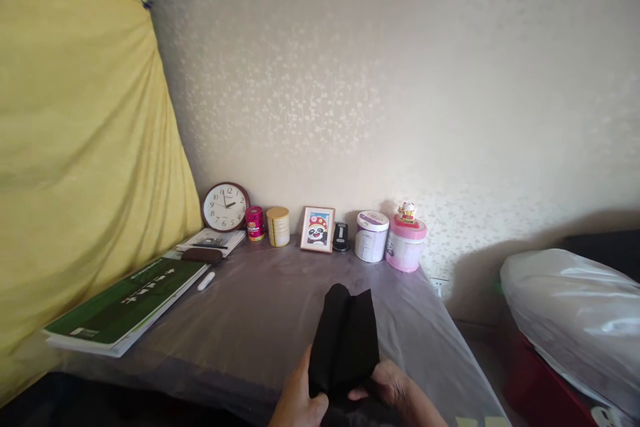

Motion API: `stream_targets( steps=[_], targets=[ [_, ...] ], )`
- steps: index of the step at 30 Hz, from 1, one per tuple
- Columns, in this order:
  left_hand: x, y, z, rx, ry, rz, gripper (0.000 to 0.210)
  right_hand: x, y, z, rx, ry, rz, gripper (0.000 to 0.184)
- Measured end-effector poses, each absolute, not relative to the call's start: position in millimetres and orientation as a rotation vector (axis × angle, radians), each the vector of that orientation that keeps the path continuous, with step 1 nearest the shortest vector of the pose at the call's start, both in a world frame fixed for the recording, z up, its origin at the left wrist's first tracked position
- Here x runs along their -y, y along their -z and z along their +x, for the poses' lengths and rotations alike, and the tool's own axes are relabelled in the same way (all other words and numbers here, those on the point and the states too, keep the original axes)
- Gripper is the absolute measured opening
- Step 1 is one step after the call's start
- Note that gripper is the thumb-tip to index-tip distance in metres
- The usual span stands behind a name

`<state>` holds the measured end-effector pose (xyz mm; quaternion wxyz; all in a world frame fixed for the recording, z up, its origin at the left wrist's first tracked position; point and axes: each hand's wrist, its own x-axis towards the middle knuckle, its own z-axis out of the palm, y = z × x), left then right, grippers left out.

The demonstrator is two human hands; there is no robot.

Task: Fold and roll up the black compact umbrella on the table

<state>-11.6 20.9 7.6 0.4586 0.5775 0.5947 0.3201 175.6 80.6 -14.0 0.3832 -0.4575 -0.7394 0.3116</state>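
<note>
- Left hand (299, 400): fingers are curled closed on the near left edge of the black folded cloth (345, 340), apparently to keep the folds together.
- The cloth is held between both hands, extending away from the fingers over the grey table (250, 307).
- Right hand (400, 393): thumb is pressed onto the cloth's near right corner; the other fingers cannot be told.

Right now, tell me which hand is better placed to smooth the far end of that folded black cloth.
Probably the left hand: only its thumb rests on the black cloth, so it could slide forward. The right hand pins the near end from the other side.
</note>
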Motion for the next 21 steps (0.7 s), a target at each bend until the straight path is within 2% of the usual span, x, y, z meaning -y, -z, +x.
stream_targets(
  steps=[3,5,12,21],
  targets=[
    [-21.4,12.3,-9.3,-1.600,-0.832,1.670,0.082,-75.4,0.1,189.4,1.723,-1.306,-1.220,0.033],
    [-21.8,25.0,-6.7,-1.682,-0.847,1.806,0.082,-78.6,-10.1,201.4,1.604,-1.394,-1.218,0.030],
    [-23.2,40.8,-1.2,-1.781,-0.687,1.929,0.081,-98.9,-30.9,225.5,1.392,-0.936,-1.446,0.039],
    [-14.0,8.2,4.4,-1.729,-0.518,1.817,0.083,-107.6,-29.8,220.6,1.543,-0.829,-1.774,0.045]
  ],
)
